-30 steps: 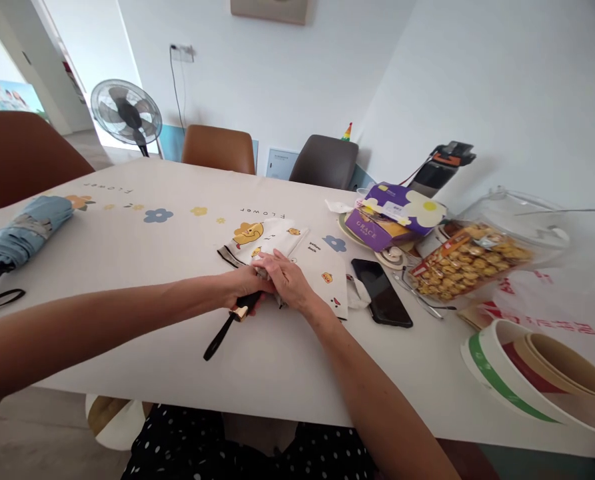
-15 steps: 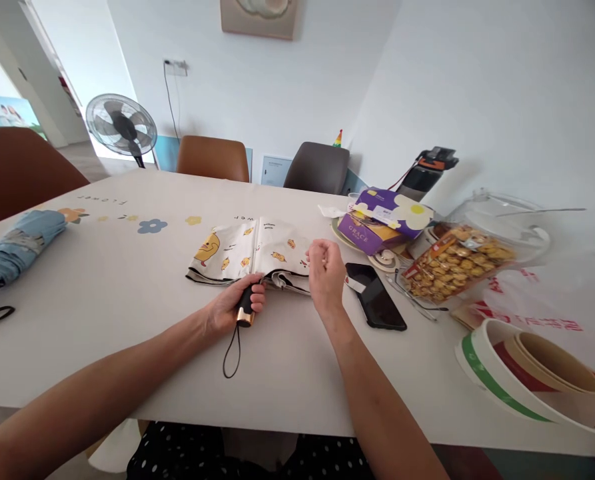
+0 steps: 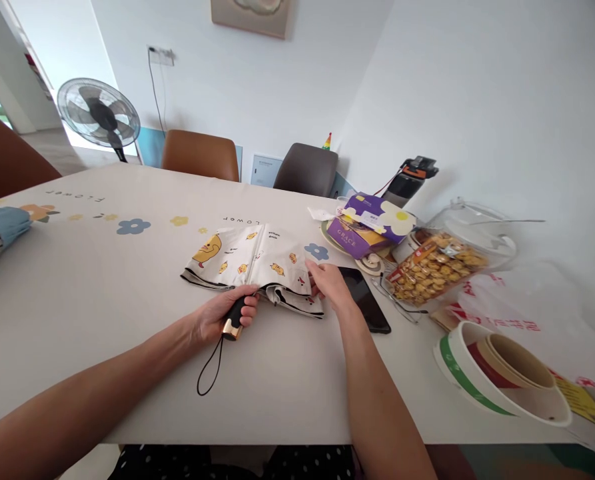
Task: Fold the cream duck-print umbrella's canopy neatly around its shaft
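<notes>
A folded umbrella (image 3: 272, 257), cream with yellow ducks and a dark edge, lies on the table with its canopy loose and pleated. My left hand (image 3: 228, 310) is wrapped round its black handle, which has a gold end and a black wrist loop (image 3: 210, 373) hanging towards me. At the canopy's right edge, my right hand (image 3: 331, 283) has its thumb and fingers closed on the fabric; some fingertips are hidden behind it. Just right of that hand lies a black phone (image 3: 370, 303), partly covered by the wrist.
A light blue folded umbrella (image 3: 0, 230) lies at the left. On the right stand a purple box (image 3: 370, 227), a clear jar of snacks (image 3: 440, 263), glasses (image 3: 402, 303), a plastic bag (image 3: 532, 307) and a white and green bowl (image 3: 470, 380) holding tape rolls. Chairs (image 3: 200, 155) line the far side.
My right hand has come down from above the canopy's right side and taken hold of its edge. My left hand keeps its grip on the handle. The view has shifted slightly right.
</notes>
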### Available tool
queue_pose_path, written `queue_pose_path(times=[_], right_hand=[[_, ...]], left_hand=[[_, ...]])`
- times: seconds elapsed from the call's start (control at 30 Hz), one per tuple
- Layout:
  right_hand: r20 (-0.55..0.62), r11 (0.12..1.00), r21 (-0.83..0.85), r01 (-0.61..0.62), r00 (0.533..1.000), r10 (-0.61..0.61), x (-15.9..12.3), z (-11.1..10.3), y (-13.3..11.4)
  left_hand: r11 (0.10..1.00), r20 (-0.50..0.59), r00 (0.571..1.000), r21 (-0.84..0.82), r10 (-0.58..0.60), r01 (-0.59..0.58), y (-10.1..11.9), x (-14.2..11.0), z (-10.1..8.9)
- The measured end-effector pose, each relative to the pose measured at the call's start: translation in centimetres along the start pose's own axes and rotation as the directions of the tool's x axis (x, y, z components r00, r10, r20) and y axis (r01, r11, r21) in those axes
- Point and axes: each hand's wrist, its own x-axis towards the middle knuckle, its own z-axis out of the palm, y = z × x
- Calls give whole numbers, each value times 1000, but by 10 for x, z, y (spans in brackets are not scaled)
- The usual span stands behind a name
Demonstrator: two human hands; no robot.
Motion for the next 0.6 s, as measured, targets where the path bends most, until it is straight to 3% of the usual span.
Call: queue_pose_path(times=[0.13, 0.23, 0.37, 0.43, 0.6], right_hand=[[93, 968, 249, 21, 995, -46, -5, 4, -3], [91, 885, 465, 42, 991, -95, -10, 0, -11], [27, 508, 860, 53, 988, -149, -17, -6, -26], [31, 412, 910, 44, 984, -175, -22, -7, -34], [16, 373, 923, 95, 959, -284, -25, -13, -67]], left_hand=[[1000, 13, 1000, 10, 3, -3, 0, -1, 1], [1000, 8, 1000, 20, 5, -5, 0, -1, 2], [999, -8, 1000, 42, 19, -19, -1, -2, 3], [998, -6, 1000, 57, 31, -30, -2, -2, 2], [997, 23, 999, 62, 45, -46, -2, 0, 0]])
